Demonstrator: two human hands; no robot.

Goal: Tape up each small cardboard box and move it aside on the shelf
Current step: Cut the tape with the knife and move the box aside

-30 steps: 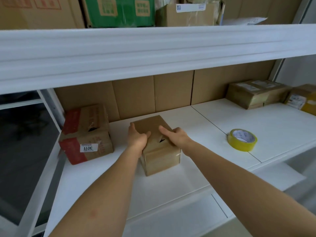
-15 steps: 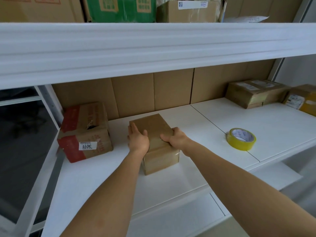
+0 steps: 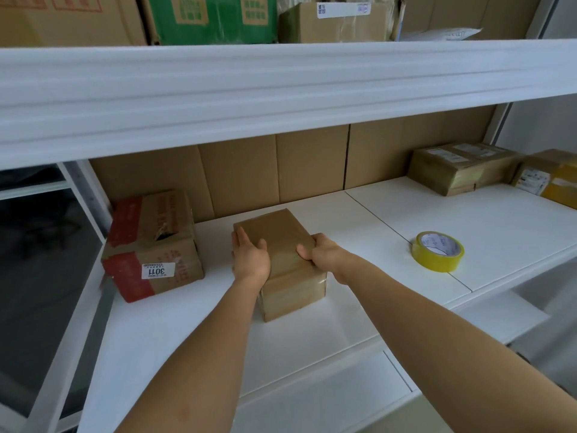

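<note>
A small plain cardboard box [image 3: 281, 242] stands in the middle of the white shelf [image 3: 359, 220], its top flaps down flat. My left hand [image 3: 249, 259] lies along the box's left top edge with fingers straight and the thumb on the top. My right hand [image 3: 318, 254] holds the right top edge, fingers curled over it and the thumb pressing on the top. A roll of yellow tape [image 3: 438, 252] lies flat on the shelf to the right, about a hand's width from my right wrist.
A larger box with red tape and a "3011" label [image 3: 153, 245] sits close to the left. Two taped boxes [image 3: 462, 168] and a yellow-taped box [image 3: 552, 181] stand at the far right. Cardboard sheets [image 3: 281, 170] line the back. The upper shelf beam [image 3: 281, 89] hangs low overhead.
The dark gap between the top flaps has closed. Both hands slid outward from the middle of the top to the box's left and right edges.
</note>
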